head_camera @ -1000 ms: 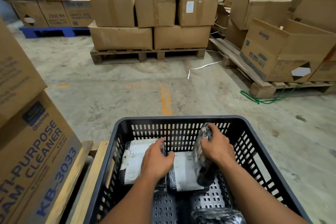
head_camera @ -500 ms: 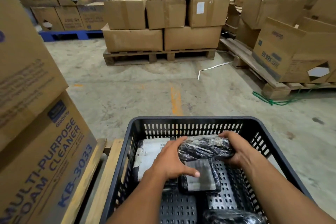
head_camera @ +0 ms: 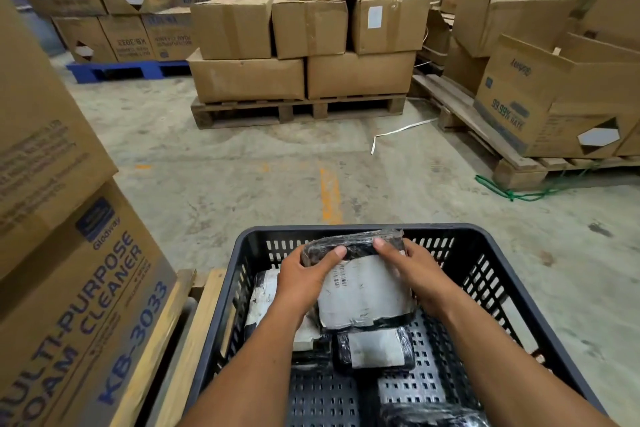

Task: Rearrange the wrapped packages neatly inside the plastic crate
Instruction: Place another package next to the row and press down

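Note:
A dark grey perforated plastic crate (head_camera: 491, 274) stands in front of me. Both hands hold one black-wrapped package with a large white label (head_camera: 363, 288), tilted up against the crate's far wall. My left hand (head_camera: 304, 274) grips its left edge and my right hand (head_camera: 408, 270) grips its right edge. On the crate floor below lies a smaller black package with a white label (head_camera: 375, 348). Another labelled package (head_camera: 263, 302) lies flat at the left, partly under my left arm. A further black-wrapped package (head_camera: 433, 418) shows at the crate's near edge.
Stacked cardboard boxes marked foam cleaner (head_camera: 69, 305) rise close on the left, on a wooden pallet (head_camera: 180, 322). Across the concrete floor stand more boxes on pallets (head_camera: 298, 111). An open box (head_camera: 554, 104) sits on a pallet at right, with green cord (head_camera: 512, 192) and a white strap (head_camera: 398, 130) on the floor.
The package held in my right hand has been turned so its white label faces up. My left hand has left the floor packages and joined in gripping it.

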`<state>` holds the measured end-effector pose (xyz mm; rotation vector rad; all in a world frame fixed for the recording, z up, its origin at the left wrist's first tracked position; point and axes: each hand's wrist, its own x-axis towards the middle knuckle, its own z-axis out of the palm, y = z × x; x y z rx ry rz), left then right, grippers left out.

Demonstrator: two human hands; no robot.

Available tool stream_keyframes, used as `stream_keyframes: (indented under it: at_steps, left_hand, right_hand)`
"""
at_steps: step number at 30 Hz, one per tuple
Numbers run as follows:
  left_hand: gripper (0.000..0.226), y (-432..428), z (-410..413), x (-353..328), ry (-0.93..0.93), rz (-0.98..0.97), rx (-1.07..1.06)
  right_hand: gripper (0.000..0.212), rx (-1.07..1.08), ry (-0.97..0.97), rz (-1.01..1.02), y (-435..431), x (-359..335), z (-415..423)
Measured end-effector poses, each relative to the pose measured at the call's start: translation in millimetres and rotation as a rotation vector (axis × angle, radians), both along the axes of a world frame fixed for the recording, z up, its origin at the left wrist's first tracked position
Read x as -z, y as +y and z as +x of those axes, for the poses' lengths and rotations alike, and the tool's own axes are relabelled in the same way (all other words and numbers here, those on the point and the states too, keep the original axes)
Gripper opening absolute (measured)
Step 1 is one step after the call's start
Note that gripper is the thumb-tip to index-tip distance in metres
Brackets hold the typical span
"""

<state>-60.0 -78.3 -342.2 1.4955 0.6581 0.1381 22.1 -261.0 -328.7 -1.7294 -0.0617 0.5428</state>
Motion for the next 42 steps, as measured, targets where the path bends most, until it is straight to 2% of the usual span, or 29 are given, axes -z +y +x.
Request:
stream_keyframes:
  at_steps: [2, 4, 7, 8, 10, 11, 12, 14, 16, 21, 23, 25, 27, 29, 33, 36, 39, 42]
  left_hand:
    - [0.079, 0.0, -0.6, -4.0, 0.038, -0.026, 0.014]
    - [0.082, -2.6, -2.6, -7.1, 0.079, -0.084, 0.078]
    - [0.124, -6.6, -2.2, -1.7, 0.14, -0.116, 0.147]
    - [0.12, -5.0, -0.1, 1.1, 0.135, -0.121, 0.17]
    - [0.08, -1.2, 2.5, -4.0, 0.114, -0.113, 0.237]
    - [0.064, 0.4, 4.6, -7.4, 0.111, -0.1, 0.285]
    - [0.057, 1.1, 7.2, -9.1, 0.109, -0.08, 0.334]
    - [0.054, -1.2, 9.1, -9.5, 0.107, -0.053, 0.384]
    - [0.057, -6.0, 7.9, -4.9, 0.111, -0.054, 0.342]
    - [0.047, -6.0, 8.9, -7.8, 0.051, -0.076, 0.067]
    - [0.05, -0.2, 12.2, -6.5, 0.063, 0.082, -0.007]
    - [0.058, 5.2, 6.4, 6.1, 0.176, 0.398, 0.003]
    - [0.067, 9.0, -9.3, 26.7, 0.36, 0.717, 0.123]
    - [0.075, 12.6, -22.6, 49.4, 0.489, 0.89, 0.292]
    - [0.077, 15.9, -29.6, 68.8, 0.544, 0.981, 0.432]
    - [0.076, 16.3, -31.0, 76.0, 0.56, 1.056, 0.451]
    - [0.076, 15.3, -31.8, 79.3, 0.582, 1.104, 0.458]
    - [0.076, 14.1, -30.3, 80.9, 0.602, 1.123, 0.457]
  right_hand:
    - [0.065, 0.051, 0.015, 0.034, -0.2, 6.5, -2.4]
    - [0.05, 0.124, 0.11, 0.102, -4.5, 12.0, -2.4]
    - [0.045, 0.149, 0.191, 0.133, -14.7, 16.6, 0.4]
    - [0.043, 0.126, 0.177, 0.101, -18.7, 17.2, 2.8]
    - [0.039, 0.053, 0.095, 0.017, -28.8, 14.4, 10.4]
    - [0.043, -0.001, 0.06, -0.02, -32.9, 10.6, 14.8]
    - [0.051, -0.085, 0.055, -0.045, -36.6, 6.4, 18.8]
    - [0.063, -0.267, 0.117, -0.09, -37.1, 0.9, 21.9]
    - [0.071, -0.345, 0.16, -0.109, -34.3, 6.1, 23.5]
    - [0.051, -0.149, 0.217, 0.023, -42.9, 27.9, 20.0]
    - [0.044, -0.051, 0.229, 0.01, -51.6, 37.1, 18.7]
    - [0.037, 0.05, 0.223, -0.036, -58.6, 49.0, 16.8]
    - [0.034, 0.144, 0.236, -0.048, -61.4, 62.7, 14.4]
    - [0.032, 0.227, 0.265, -0.049, -61.9, 77.8, 12.3]
    - [0.035, 0.346, 0.282, -0.033, -47.5, 104.6, 12.7]
    - [0.023, 0.327, 0.273, -0.043, -24.8, 120.3, 11.1]
    - [0.018, 0.325, 0.198, -0.157, -8.7, 143.7, 10.5]
    - [0.03, 0.328, 0.139, -0.301, -2.9, 159.3, 9.7]
